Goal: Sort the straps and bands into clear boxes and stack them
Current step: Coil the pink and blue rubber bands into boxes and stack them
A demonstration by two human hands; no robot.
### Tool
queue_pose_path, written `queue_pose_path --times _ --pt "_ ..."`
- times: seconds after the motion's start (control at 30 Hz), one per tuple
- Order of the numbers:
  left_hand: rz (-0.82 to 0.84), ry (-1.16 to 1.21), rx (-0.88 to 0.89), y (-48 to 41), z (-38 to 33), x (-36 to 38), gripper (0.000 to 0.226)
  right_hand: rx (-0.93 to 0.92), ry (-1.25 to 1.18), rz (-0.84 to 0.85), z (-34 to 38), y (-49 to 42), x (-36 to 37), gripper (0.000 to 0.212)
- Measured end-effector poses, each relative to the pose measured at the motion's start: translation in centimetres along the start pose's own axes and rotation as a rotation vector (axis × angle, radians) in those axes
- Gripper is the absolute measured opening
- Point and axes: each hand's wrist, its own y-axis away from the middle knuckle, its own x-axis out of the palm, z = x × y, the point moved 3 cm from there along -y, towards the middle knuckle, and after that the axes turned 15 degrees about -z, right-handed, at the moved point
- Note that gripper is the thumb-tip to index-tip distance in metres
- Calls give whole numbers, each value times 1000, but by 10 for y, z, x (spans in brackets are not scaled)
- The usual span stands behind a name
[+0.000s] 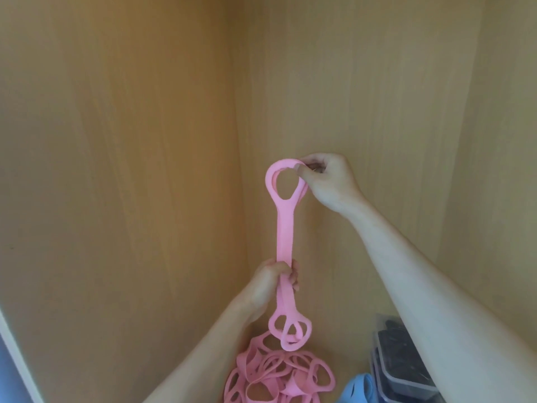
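Pink band [286,228]; pink pile [276,376]; blue band [357,388].

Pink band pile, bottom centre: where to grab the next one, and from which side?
Probably hook one open end loop at the upper-left edge of the pink band pile, coming from above-left. Loops there lie exposed; the right side crowds a blue item and the clear boxes.
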Motion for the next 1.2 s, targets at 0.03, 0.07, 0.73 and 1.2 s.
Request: queue_pose_path --times 0.03,0.07,0.73,1.2 --pt "-1 29 -19 1 0 1 29 17 6 -10 -5 -1 -2 20" --pt "-7 60 -35 2 1 2 29 35 12 -24 -9 -3 -4 21" --pt "-153 -130 98 -10 -25 -29 25 930 -50 -25 -169 117 -59 18" --pt "-106 64 -48 -6 -25 3 21 1251 -516 350 -185 221 -14 17"
